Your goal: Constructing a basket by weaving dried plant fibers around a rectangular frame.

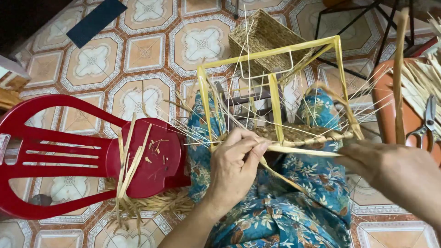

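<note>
Lap: blue floral cloth (294, 206) under both hands.
Left hand (234, 163): fingers closed, pinching a flat straw strip (298, 149) at the basket's woven edge.
Right hand (367, 158): closed on the strip's other end.
Half-woven basket (303, 134): on the knees, yellow frame (275, 98) upright.
Red chair (92, 154): left, holding straw scraps.

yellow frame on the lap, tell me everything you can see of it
The yellow frame is a box-shaped skeleton of flat, pale yellow strips, plastic or wood by the look. It sits tilted on the person's lap, over blue floral cloth. A band of woven straw runs along its lower edge, with thin loose strands fanning out. The left hand grips the lower edge and a flat strip; the right hand pulls that strip sideways.
</note>
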